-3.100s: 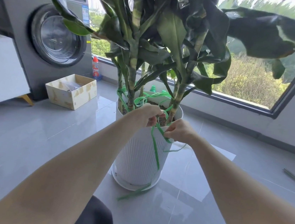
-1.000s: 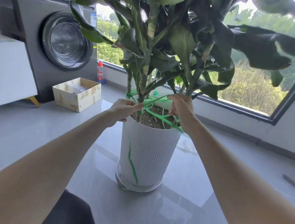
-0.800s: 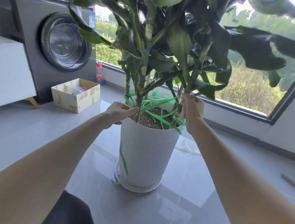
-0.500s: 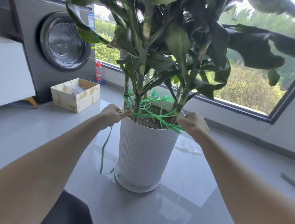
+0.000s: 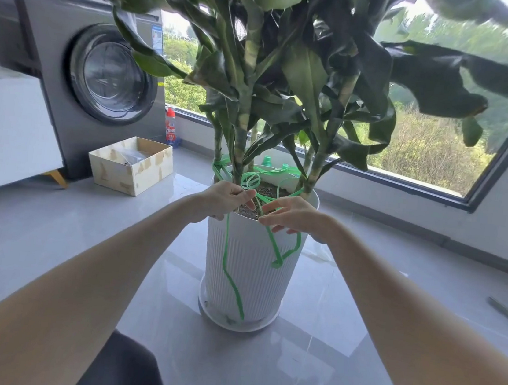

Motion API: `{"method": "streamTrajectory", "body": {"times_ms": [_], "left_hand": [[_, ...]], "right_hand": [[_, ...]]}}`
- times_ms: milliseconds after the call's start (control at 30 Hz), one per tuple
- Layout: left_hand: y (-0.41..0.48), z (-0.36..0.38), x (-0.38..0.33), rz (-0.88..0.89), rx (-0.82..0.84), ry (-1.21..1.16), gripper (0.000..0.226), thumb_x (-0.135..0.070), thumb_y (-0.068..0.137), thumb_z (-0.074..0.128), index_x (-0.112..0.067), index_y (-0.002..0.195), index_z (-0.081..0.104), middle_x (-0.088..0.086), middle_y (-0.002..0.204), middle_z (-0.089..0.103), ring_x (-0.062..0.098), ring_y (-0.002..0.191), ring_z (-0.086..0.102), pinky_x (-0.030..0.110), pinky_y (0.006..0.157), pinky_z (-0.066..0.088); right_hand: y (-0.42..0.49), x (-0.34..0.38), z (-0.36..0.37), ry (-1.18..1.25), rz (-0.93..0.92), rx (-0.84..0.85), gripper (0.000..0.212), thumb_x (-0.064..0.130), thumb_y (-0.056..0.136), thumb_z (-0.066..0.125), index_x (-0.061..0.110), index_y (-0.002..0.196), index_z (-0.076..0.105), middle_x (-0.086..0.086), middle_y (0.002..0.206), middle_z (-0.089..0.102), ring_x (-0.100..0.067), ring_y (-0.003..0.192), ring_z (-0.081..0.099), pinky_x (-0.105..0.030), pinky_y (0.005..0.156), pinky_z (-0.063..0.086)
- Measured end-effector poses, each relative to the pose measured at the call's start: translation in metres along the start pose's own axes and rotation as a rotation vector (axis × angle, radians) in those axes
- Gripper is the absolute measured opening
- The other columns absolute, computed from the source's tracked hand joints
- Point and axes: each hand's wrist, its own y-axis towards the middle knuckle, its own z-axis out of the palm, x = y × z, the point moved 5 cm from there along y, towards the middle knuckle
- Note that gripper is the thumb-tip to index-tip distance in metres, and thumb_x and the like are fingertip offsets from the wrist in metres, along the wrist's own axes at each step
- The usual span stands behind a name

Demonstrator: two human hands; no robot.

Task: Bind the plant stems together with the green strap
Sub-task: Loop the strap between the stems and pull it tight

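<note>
**Plant** (image 5: 296, 69): broad dark leaves that fill the upper view.
**Washer** (image 5: 101, 71): grey, at 10 o'clock from the pot.
**Pot** (image 5: 249, 271): white and ribbed, on a saucer (image 5: 257, 326) on the floor (image 5: 47, 247).
**Box** (image 5: 131, 164): open, at 9 o'clock from the pot.
**Stems** (image 5: 240, 145): several, upright, standing apart in the soil.
**Strap** (image 5: 225, 246): green, looped slackly round the stems just above the soil. Two tails fall over the rim at 6 o'clock. One reaches the saucer, and the other hangs in a short loop.
**Left hand** (image 5: 224, 200): at 7 o'clock on the rim, fingers curled and pinching the long tail.
**Right hand** (image 5: 291, 217): at 5 o'clock, fingers spread and nearly straight, lying on the strap. No grip shows.

**Step, as judged:** bringing the tails together for a knot.
**Method advised:**
- Get a firm pinch with the right hand first.
- Take up slack evenly from both sides.
- Keep the wraps flat and level on the stems.
- Cross the tails at 6 o'clock.
- Tighten slowly so the stems lean in without creasing.
</note>
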Motion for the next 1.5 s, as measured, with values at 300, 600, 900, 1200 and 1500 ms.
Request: {"method": "streamTrajectory", "body": {"times_ms": [300, 600, 900, 1200, 1500], "left_hand": [[-0.004, -0.006, 0.004, 0.017, -0.018, -0.009, 0.036, -0.041, 0.098, 0.041, -0.014, 0.090, 0.064, 0.005, 0.076, 0.045, 0.014, 0.059, 0.032, 0.021, 0.054, 0.035], [-0.002, -0.001, -0.002, 0.048, -0.005, -0.013, 0.035, -0.044, 0.096, 0.042, -0.021, 0.082, 0.064, 0.008, 0.074, 0.034, 0.013, 0.059, 0.032, 0.021, 0.057, 0.039], [0.006, -0.009, 0.017, 0.113, -0.061, 0.159, 0.035, -0.040, 0.092, 0.053, -0.009, 0.101, 0.067, 0.005, 0.088, 0.058, 0.014, 0.073, 0.047, 0.022, 0.054, 0.037], [0.002, -0.034, 0.056, -0.013, -0.131, 0.536, 0.032, -0.038, 0.100, 0.037, -0.026, 0.110, 0.065, 0.004, 0.113, 0.061, 0.020, 0.092, 0.051, 0.031, 0.076, 0.042], [0.002, -0.003, 0.008, 0.184, -0.018, 0.578, 0.032, -0.035, 0.100, 0.041, -0.023, 0.097, 0.070, -0.006, 0.087, 0.058, 0.013, 0.073, 0.050, 0.028, 0.061, 0.036]], "right_hand": [[-0.002, -0.005, -0.009, 0.128, -0.006, -0.040, 0.021, 0.023, 0.096, 0.055, 0.008, 0.106, 0.065, 0.004, 0.090, 0.068, -0.010, 0.082, 0.064, -0.032, 0.089, 0.050], [-0.004, 0.004, 0.006, 0.288, 0.039, 0.159, 0.013, 0.020, 0.096, 0.053, 0.013, 0.092, 0.063, 0.000, 0.089, 0.064, -0.014, 0.086, 0.060, -0.037, 0.100, 0.045], [-0.003, -0.010, -0.014, 0.429, 0.163, 0.001, 0.030, 0.008, 0.102, 0.035, 0.006, 0.075, 0.047, -0.002, 0.058, 0.042, -0.010, 0.050, 0.036, -0.022, 0.052, 0.041], [-0.003, -0.068, -0.053, -0.289, 0.390, -0.342, 0.052, 0.046, 0.099, 0.033, 0.010, 0.136, 0.039, -0.015, 0.137, 0.048, -0.032, 0.122, 0.046, -0.043, 0.101, 0.040], [0.001, -0.031, -0.012, -0.322, 0.190, 0.012, 0.052, 0.036, 0.087, 0.067, 0.005, 0.125, 0.048, -0.005, 0.108, 0.058, -0.017, 0.083, 0.062, -0.030, 0.074, 0.051]]}}
